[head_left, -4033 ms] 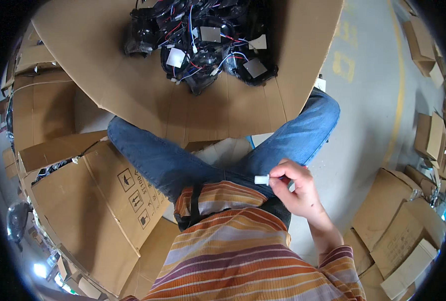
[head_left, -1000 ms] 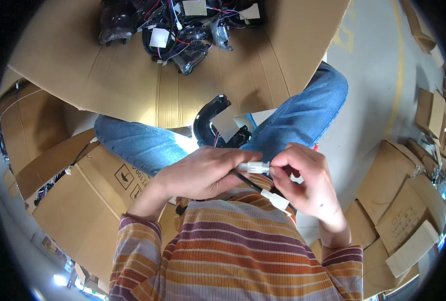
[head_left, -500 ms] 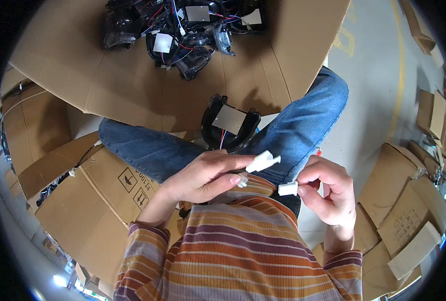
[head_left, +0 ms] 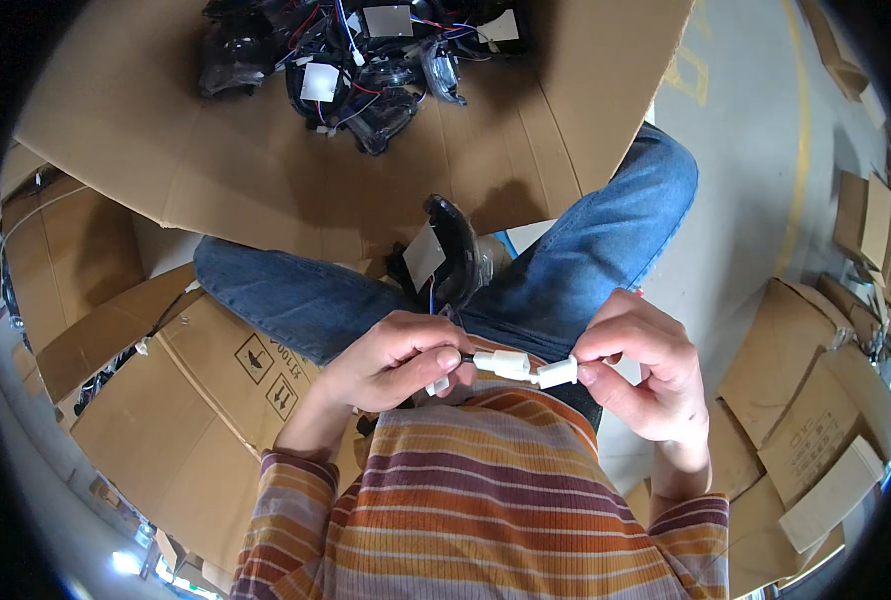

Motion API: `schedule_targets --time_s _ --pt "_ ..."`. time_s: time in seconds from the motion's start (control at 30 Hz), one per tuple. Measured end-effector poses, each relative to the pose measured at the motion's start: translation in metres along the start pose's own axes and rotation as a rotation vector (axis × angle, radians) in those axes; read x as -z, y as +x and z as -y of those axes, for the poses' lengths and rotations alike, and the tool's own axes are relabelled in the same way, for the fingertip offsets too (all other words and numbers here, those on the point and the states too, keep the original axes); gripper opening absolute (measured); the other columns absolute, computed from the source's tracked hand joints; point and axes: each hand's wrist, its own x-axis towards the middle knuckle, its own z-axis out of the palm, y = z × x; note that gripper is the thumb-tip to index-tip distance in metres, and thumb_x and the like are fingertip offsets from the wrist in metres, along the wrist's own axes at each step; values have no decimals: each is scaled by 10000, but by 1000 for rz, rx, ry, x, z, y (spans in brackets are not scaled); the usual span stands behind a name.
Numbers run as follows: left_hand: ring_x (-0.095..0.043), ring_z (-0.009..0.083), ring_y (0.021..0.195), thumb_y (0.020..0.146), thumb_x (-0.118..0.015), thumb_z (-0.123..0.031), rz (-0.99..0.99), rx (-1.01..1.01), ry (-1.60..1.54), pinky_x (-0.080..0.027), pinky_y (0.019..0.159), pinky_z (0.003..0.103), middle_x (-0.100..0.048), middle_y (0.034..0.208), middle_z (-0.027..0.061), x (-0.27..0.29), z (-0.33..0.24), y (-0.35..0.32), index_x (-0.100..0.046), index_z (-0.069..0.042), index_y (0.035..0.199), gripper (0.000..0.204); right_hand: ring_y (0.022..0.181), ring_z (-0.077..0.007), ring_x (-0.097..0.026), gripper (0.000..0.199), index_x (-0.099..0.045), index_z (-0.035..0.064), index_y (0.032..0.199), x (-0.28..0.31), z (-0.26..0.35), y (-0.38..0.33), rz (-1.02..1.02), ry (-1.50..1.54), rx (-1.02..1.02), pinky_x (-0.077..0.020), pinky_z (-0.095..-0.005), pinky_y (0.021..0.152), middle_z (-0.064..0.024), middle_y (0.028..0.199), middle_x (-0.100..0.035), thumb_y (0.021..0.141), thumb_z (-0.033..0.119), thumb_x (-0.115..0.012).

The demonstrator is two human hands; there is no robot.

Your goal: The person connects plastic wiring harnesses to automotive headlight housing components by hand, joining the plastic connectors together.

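Observation:
My left hand [head_left: 402, 362] is closed around the dark wire end of a white plug connector [head_left: 502, 364]. A smaller pale connector [head_left: 438, 386] pokes out beneath the thumb of that hand. Between thumb and forefinger, my right hand [head_left: 647, 365] pinches a second white connector [head_left: 557, 373]. The two white connectors face each other end to end, almost or just touching; I cannot tell which. In my lap, just beyond the left hand, rests a black curved lamp-like unit [head_left: 455, 255] with a pale square label and coloured wires running from it toward that hand.
A large open cardboard box [head_left: 295, 190] fills the space ahead, holding several black wired units [head_left: 380, 118] with pale labels. My jeans-clad legs [head_left: 605, 240] spread around its near edge. Cardboard boxes [head_left: 190, 400] stand at left, with more cartons [head_left: 815, 430] at right on a grey floor [head_left: 735, 180].
Both connectors have come together in front of me. The left one has levelled out, and my right hand has moved slightly left and up. The black unit has tipped onto its side.

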Motion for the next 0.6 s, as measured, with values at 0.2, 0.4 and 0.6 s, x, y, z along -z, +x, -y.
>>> schedule_targets --time_s 0.2,0.4,0.6 --pt "-484 85 522 877 -417 -138 76 -24 39 -391 462 210 -557 711 44 2 1 1 -539 20 811 210 580 -131 -475 126 -570 21 745 -8 1 -1 -14 -1 -9 -364 -242 498 -39 665 -516 644 -52 -591" --pt "-462 72 526 880 -412 -134 66 111 -67 -373 469 200 -533 650 32 6 -6 5 -536 25 788 221 546 -188 -462 143 -528 21 702 -9 5 0 -80 -352 80 -351 -278 485 -59 640 -491 601 -57 -592" --pt "-452 66 547 890 -401 -171 -12 234 -47 -369 502 202 -530 651 16 4 -16 17 -539 8 779 252 531 -199 -455 146 -521 15 723 -15 -2 6 -129 -422 166 -350 -287 469 -68 638 -484 617 -43 -603"
